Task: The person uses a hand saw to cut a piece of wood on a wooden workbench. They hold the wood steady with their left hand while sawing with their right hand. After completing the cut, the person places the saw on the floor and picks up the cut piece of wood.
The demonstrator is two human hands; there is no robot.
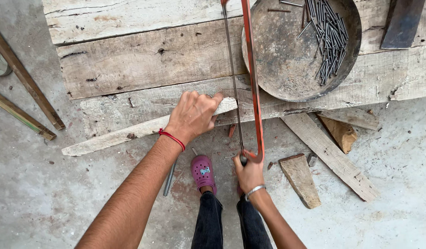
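My left hand (193,115) presses down on a pale, rough wooden strip (111,135) that lies slanted across the edge of weathered planks (148,64). My right hand (250,173) grips the handle of an orange-framed hacksaw (252,78). Its thin blade (233,78) stands against the strip's right end, just past my left fingers. A red string is tied at my left wrist and a metal bangle sits on my right. My purple clog (202,172) rests on the concrete below the strip.
A round metal pan (286,69) holding several long nails (330,37) sits on the planks at right. Wood offcuts (300,180) and a flat board (330,157) lie on the concrete floor. Thin wooden slats (26,83) lie at left. A metal rod (169,177) lies near my foot.
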